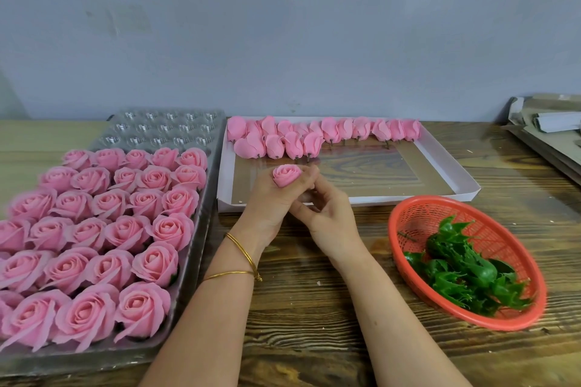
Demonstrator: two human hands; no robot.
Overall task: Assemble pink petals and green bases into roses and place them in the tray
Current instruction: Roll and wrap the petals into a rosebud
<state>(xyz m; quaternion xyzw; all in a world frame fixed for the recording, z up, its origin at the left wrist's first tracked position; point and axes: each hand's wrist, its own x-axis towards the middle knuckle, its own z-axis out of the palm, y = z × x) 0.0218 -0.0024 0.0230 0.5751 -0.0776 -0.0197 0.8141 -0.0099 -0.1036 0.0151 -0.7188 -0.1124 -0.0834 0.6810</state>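
My left hand (pixel 273 198) grips a pink rose bud (pixel 285 175) upright, its bloom showing above the curled fingers. My right hand (pixel 327 214) sits just beside and below it, fingers curled in against the bud's underside; what they pinch is hidden. The clear plastic tray (pixel 201 229) on the left holds several finished pink roses (pixel 157 229), with empty cups at its far end. A white cardboard tray (pixel 452 166) behind my hands holds several pink petal buds (pixel 292 144) lying in rows. Green bases (pixel 465 273) lie piled in a red basket (pixel 408 220) at the right.
Everything rests on a wood-grain table (pixel 314 308) set against a grey wall. Flat cardboard pieces (pixel 547 129) are stacked at the far right corner. Two gold bangles circle my left wrist.
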